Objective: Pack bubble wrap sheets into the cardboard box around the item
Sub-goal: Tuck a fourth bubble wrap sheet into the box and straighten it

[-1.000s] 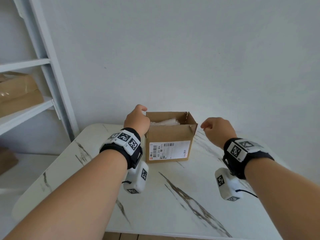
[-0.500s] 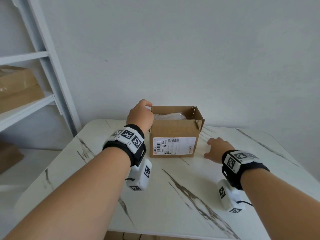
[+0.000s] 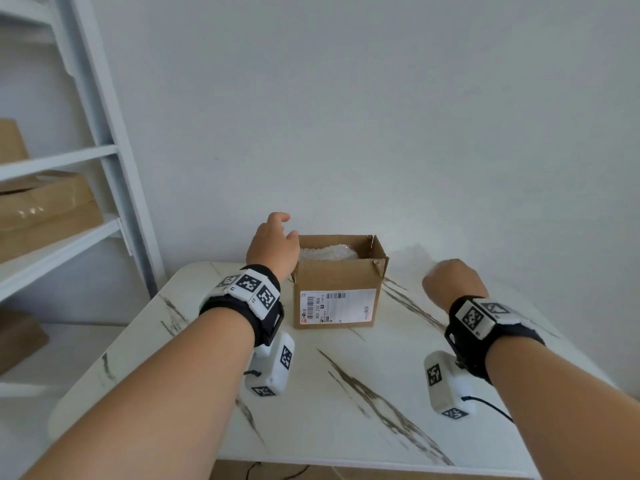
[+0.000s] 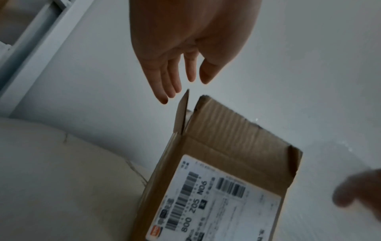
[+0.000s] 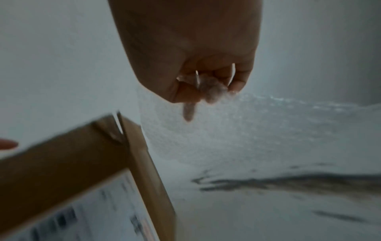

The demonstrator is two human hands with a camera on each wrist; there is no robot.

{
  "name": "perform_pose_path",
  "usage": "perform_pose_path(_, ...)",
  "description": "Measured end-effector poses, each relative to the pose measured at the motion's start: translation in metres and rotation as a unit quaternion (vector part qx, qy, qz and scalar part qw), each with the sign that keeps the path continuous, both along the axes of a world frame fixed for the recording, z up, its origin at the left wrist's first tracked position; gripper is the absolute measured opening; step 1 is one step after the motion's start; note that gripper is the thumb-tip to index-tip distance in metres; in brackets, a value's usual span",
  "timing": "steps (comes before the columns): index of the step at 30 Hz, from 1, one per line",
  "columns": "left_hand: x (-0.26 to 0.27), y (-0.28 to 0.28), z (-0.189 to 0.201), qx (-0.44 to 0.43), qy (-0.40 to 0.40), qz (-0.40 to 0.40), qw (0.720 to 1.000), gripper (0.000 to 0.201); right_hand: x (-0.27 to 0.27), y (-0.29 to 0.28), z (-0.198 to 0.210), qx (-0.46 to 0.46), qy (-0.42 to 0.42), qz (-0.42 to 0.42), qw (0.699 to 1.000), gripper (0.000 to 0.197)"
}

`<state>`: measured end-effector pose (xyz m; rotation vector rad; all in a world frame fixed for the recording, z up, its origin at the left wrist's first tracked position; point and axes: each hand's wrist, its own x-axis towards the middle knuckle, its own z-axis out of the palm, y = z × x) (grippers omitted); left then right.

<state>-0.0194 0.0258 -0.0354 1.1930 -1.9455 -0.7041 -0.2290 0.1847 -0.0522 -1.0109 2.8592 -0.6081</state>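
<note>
while your right hand [image 3: 450, 282] is pinching a bubble wrap sheet [image 5: 237, 130] just right of the cardboard box [image 3: 337, 296], your left hand [image 3: 273, 245], fingers relaxed, is hovering at its rim; dragging the sheet may be tipping the unheld box.

Both arms reaching forward, one hand loose, the other pinching

The left hand [image 3: 273, 242] is hovering with fingers [image 4: 164, 81] extended and relaxed, holding nothing. The right hand [image 3: 452, 282] is curling into a fist, fingers pinching a bubble wrap sheet [image 5: 237, 130].
</note>
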Motion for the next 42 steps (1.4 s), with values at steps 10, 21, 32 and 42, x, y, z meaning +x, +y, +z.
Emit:
perform_pose_path(10, 0.003, 0.05, 0.054, 0.076, 0.099, -0.144, 0.982, 0.053, 0.048, 0.02, 0.094, -0.415, -0.314, 0.135, 0.844, 0.015)
perform_pose_path(21, 0.02, 0.054, 0.067, 0.304, 0.253, -0.274, 0.877, 0.073, 0.072, 0.022, 0.106, -0.414, -0.435, 0.193, 0.776, 0.032)
perform_pose_path(32, 0.038, 0.041, 0.056, 0.198, 0.261, -0.219, 0.919, 0.058, 0.066, 0.017, 0.083, -0.298, -0.417, 0.253, 0.821, 0.085)
perform_pose_path(42, 0.028, 0.059, 0.058, 0.239, 0.325, -0.266, 0.876, 0.079, 0.085, 0.001, 0.071, -0.141, -0.505, 0.233, 0.819, 0.082)
